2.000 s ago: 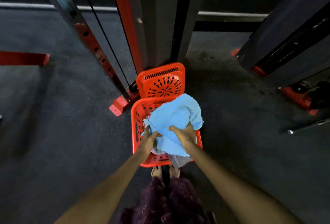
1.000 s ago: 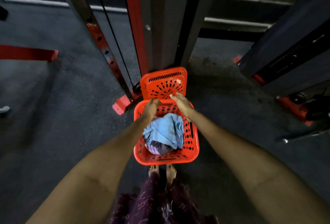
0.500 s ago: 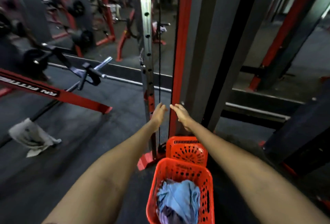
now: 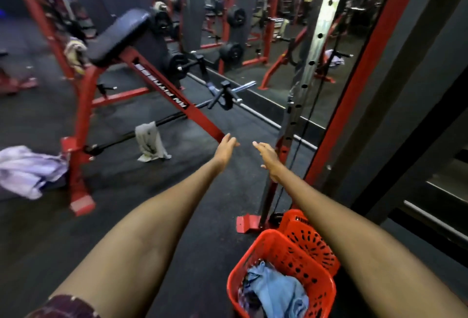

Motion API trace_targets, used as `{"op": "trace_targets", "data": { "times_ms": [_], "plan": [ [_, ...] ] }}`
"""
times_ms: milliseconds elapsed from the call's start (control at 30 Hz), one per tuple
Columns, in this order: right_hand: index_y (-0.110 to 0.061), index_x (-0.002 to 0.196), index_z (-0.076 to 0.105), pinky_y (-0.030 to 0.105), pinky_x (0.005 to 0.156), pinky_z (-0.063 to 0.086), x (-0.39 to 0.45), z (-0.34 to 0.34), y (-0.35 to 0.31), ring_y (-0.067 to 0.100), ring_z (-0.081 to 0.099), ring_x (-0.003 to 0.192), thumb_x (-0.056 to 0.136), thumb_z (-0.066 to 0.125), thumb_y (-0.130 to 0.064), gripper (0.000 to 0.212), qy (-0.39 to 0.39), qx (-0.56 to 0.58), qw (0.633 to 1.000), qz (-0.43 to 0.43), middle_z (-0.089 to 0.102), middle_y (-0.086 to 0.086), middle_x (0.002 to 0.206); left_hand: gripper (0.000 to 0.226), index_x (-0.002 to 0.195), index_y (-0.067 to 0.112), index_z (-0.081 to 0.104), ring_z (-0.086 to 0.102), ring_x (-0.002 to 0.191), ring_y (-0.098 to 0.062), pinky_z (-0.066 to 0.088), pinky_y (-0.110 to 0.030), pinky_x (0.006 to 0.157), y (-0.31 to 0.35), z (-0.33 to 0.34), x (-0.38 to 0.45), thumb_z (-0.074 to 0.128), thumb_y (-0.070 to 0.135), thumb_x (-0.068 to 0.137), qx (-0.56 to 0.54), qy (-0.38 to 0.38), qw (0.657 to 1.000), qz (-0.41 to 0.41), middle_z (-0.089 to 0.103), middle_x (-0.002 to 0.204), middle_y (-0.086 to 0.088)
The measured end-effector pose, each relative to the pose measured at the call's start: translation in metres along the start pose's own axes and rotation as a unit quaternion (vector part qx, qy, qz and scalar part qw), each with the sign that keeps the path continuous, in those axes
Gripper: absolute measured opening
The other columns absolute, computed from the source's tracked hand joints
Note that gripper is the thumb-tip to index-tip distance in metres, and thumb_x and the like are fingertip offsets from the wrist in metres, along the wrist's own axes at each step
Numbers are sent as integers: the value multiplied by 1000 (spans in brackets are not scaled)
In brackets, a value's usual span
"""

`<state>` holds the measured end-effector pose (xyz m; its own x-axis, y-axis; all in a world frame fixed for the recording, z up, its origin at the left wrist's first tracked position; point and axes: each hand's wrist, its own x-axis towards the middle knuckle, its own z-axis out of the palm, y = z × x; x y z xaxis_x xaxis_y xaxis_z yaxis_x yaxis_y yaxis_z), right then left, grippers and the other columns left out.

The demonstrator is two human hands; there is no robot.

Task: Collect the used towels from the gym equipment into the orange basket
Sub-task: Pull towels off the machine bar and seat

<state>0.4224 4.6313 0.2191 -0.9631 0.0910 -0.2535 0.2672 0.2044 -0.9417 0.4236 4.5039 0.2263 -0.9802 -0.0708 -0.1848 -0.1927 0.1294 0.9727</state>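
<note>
Dark rubber floor [image 4: 141,216] runs between red machines, with a mirror wall behind. Fingers of both hands are straight and slightly apart, holding nothing: the left hand [image 4: 226,146] and right hand [image 4: 266,156] reach forward side by side over the floor. Two seconds ago those hands were pressing a blue towel [image 4: 276,292] down; a second ago they were at the far rim. Now they are off it, and the view has lifted from straight down to the gym ahead. The basket [image 4: 319,290] sits on the floor at the lower right, by a rack foot, with the blue towel and some darker cloth inside. That drop looks finished, so the hunt for the next one is on. Candidates show on the left: a grey towel [image 4: 151,143] hung on a low bar, a lilac cloth [image 4: 27,170] at the frame's edge, and a pale towel [image 4: 75,52] draped beside the bench [image 4: 119,36].
</note>
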Motion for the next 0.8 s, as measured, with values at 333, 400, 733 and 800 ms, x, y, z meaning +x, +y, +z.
{"op": "trace_targets", "data": {
  "times_ms": [333,400,733,800],
  "plan": [
    [-3,133,46,35,99,37,-46,212,-32,25,43,130,96,50,-28,45,-242,-48,968,-43,49,12,137,25,98,2,58,40,124,-16,34,-10,92,-33,-201,-77,38,17,96,-25,212,976,-42,51,129,-3],
    [-2,133,47,33,98,35,-61,260,-36,26,43,131,95,51,-31,48,-294,-64,952,-57,49,14,140,45,123,-8,52,35,136,-23,29,-22,106,-48,-247,-93,45,20,89,-35,275,960,-44,42,145,-13],
    [-4,135,44,31,89,35,-104,457,-57,19,47,112,96,50,-29,46,-427,-101,896,-70,48,12,140,27,63,20,42,42,73,-8,33,-6,61,-102,-426,-131,42,20,89,-54,424,900,-88,45,77,6],
    [0,132,46,37,93,38,-104,487,-60,28,46,125,97,50,-28,46,-431,-113,892,-74,48,18,139,27,65,18,44,43,89,-15,33,-6,59,-110,-455,-128,44,15,92,-55,440,891,-100,47,77,7]
  ]
}}
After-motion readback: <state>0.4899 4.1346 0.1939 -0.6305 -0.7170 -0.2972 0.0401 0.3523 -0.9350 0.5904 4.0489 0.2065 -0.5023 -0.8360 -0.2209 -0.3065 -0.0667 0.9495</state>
